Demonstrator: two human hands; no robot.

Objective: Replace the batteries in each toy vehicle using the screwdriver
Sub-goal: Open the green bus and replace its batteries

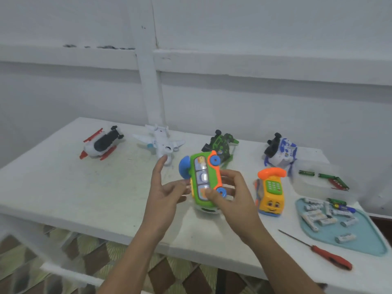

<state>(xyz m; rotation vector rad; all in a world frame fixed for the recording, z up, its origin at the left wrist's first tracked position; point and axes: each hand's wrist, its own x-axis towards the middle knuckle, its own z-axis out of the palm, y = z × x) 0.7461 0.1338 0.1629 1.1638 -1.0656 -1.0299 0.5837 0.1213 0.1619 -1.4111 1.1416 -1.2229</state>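
A green toy vehicle [202,179] with an orange chassis, blue wheels and a blue handset is held above the white table [63,187], turned on its side. My right hand [231,196] grips it from the right, thumb on its lower end. My left hand [165,187] is beside it on the left, fingers loosely spread, fingertips touching or nearly touching its edge. The red-handled screwdriver [318,250] lies on the table at the front right. Several white batteries lie on a light blue tray [364,240].
A yellow phone toy [270,194] stands right of my hands. Along the back lie a red-and-white vehicle [99,144], a white plane [160,143], a green-black vehicle [221,145] and a blue-white vehicle [280,151]. Green batteries [331,179] lie behind the tray.
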